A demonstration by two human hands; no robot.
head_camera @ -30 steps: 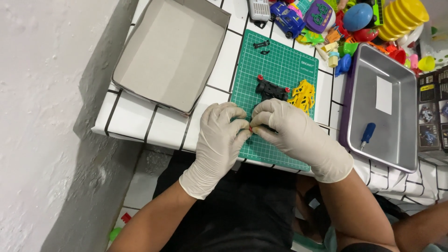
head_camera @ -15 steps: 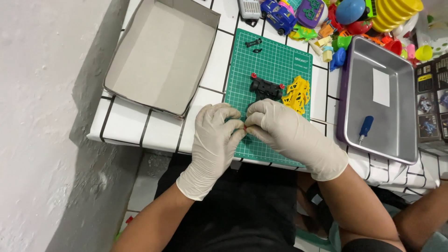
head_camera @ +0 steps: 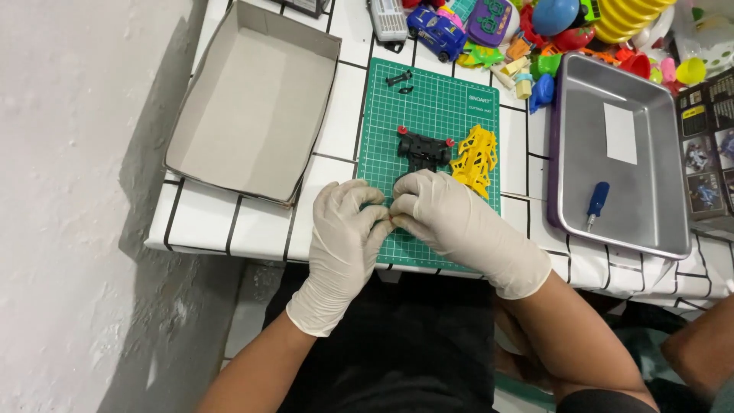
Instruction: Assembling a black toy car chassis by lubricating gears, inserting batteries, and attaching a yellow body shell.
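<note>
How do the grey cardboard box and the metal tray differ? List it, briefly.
The cardboard box is matt grey with thin walls; the metal tray is shiny silver with a rolled rim. The cardboard box holds nothing visible; the metal tray holds a blue-handled screwdriver and a white paper slip. The cardboard box lies left of the green cutting mat, the metal tray right of it. Both are open, shallow rectangles on the tiled table.

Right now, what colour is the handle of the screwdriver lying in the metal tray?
Blue; the screwdriver lies in the metal tray, clearest in the head view.

Matt rubber-gloved hands [head_camera: 405,222], matt green cutting mat [head_camera: 443,115], shiny metal tray [head_camera: 650,183], dull cardboard box [head_camera: 252,107], glossy white tiles [head_camera: 206,226]
</note>
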